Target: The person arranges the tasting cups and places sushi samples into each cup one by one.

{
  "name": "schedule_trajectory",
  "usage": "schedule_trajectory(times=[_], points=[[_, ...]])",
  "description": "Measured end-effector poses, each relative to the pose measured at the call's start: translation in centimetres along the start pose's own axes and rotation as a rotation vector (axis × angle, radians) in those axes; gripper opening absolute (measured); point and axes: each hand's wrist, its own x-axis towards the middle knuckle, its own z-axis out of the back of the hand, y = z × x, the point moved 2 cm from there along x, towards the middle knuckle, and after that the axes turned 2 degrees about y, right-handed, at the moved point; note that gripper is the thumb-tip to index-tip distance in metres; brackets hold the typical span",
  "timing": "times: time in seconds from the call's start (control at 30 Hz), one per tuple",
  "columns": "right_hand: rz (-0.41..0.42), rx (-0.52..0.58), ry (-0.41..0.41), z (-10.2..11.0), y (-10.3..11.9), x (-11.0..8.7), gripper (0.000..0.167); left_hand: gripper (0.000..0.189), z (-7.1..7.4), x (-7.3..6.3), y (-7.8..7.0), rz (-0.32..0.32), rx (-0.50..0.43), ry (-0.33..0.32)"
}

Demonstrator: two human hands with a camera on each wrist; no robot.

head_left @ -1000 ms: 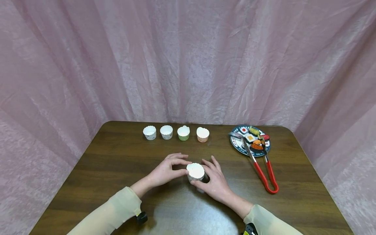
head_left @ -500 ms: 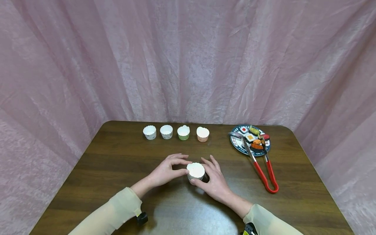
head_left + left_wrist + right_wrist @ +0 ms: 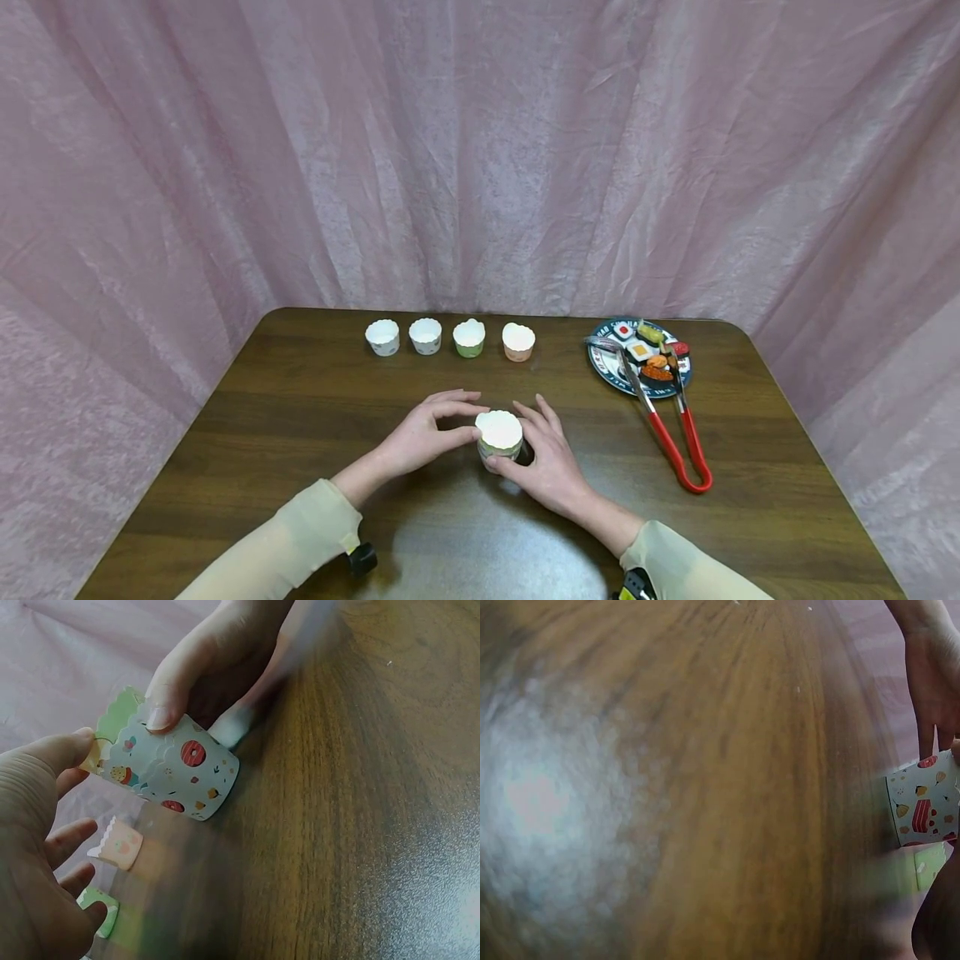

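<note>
Nested paper baking cups (image 3: 498, 430) stand between the two hands near the middle of the table. My left hand (image 3: 422, 435) pinches the rim of an upper cup with thumb and index finger. In the left wrist view, a green cup (image 3: 118, 714) and a yellow edge stick out of the white patterned cups (image 3: 196, 766). My right hand (image 3: 551, 464) holds the outer white cup from the other side, its thumb (image 3: 166, 701) on the wall. A piece of cake is printed on that cup (image 3: 922, 806) in the right wrist view.
Along the far edge stand two white cups (image 3: 382, 338) (image 3: 425, 337), a green cup (image 3: 469, 340) and an orange cup (image 3: 518, 342). Red-handled tongs (image 3: 678, 450) lie across a round sushi-patterned plate (image 3: 603, 372) at the right. A pink curtain (image 3: 480, 158) hangs behind the table.
The upper cups have risen slightly out of the outer one, and a green band now shows below the top rim. Both hands have stayed almost in place.
</note>
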Motion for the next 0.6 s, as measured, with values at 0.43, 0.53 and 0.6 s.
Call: schedule_trajectory(times=[0.43,0.53,0.6], points=[[-0.018,-0.083,0.085,-0.42,-0.32,-0.26,0.091,0.035,0.08,-0.17,0.22,0.019,-0.002,0.008],[0.001,-0.088,0.077,-0.45,-0.36,-0.27,0.084,0.035,0.1,-0.21,0.22,0.019,-0.013,0.02],[0.011,-0.093,0.067,-0.45,-0.38,-0.25,0.081,0.034,0.16,-0.19,0.17,0.016,-0.021,0.019]])
